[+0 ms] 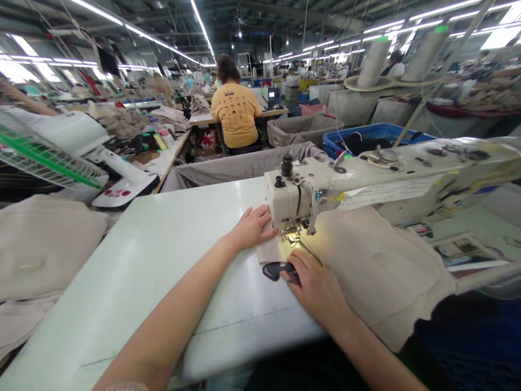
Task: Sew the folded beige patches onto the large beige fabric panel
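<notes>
A sewing machine [291, 201] stands over beige fabric [378, 266], its lamp lighting the needle area. My left hand [254, 227] lies flat, fingers stretched, at the fabric's left edge beside the machine head. Just in front of the presser foot [293, 239], my right hand [315, 282] is closed with bent fingers on a black looped piece [272, 270] at the fabric's near edge. Whether that piece is a strap or a tool handle I cannot tell. The fabric spreads out to the right of my right hand and hangs over the table's front edge.
Beige fabric pieces [49, 244] are stacked at the left, near a white fan [69, 136]. Behind the pale table [163, 239] stands a grey cloth-lined bin [240, 165]. A blue basket [374, 133] is behind the machine. A person in yellow [236, 114] sits farther off.
</notes>
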A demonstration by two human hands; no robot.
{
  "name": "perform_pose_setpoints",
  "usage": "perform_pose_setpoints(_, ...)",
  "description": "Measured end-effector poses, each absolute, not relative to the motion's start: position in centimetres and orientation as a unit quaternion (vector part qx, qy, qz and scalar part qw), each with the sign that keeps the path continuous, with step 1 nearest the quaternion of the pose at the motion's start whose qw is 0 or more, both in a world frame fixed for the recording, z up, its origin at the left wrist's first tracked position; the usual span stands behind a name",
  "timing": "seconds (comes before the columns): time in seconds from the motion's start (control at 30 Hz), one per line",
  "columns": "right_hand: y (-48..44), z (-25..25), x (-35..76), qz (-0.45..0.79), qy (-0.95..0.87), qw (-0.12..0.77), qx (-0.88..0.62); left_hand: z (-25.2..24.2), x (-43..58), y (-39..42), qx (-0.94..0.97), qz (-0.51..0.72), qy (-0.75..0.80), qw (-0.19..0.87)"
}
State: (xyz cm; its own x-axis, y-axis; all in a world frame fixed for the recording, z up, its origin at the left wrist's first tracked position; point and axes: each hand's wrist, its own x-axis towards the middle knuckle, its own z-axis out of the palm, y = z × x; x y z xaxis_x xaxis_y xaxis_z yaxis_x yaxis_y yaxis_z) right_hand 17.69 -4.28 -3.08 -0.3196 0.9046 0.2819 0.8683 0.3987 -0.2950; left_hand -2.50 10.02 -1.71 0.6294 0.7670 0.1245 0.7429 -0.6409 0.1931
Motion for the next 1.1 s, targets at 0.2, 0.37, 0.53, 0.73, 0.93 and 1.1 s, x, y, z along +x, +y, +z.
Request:
perform_pose_setpoints(0.2,-4.2,-2.9,17.9,0.046,-0.816,0.199,-0.540,-0.6,-1.3,7.5,0.890,0.081,0.449,0.005)
perform_pose_setpoints(0.37,-4.7,-3.1,18.4,0.053,-0.822,0.187,-0.536,-0.7,-0.7,1.7,0.936,0.103,0.333,0.049)
perform_pose_setpoints(0.53,-4.4,-2.8,18.5,0.064,-0.827,0.172,-0.531,-1.1,-1.4,0.1,0.953,0.115,0.275,0.051)
perform_pose_setpoints(0.73,-2.4,-2.0,18.0,0.085,-0.822,0.170,-0.537,-0.6,-1.7,3.0,0.952,0.112,0.280,0.055)
perform_pose_setpoints(0.93,-2.1,-2.2,18.0,0.106,-0.811,0.185,-0.545,-0.7,-1.9,4.3,0.950,0.139,0.275,0.043)
perform_pose_setpoints(1.1,-3.3,-3.0,18.2,0.099,-0.808,0.200,-0.545,-1.6,-2.0,4.2,0.941,0.165,0.293,0.040)
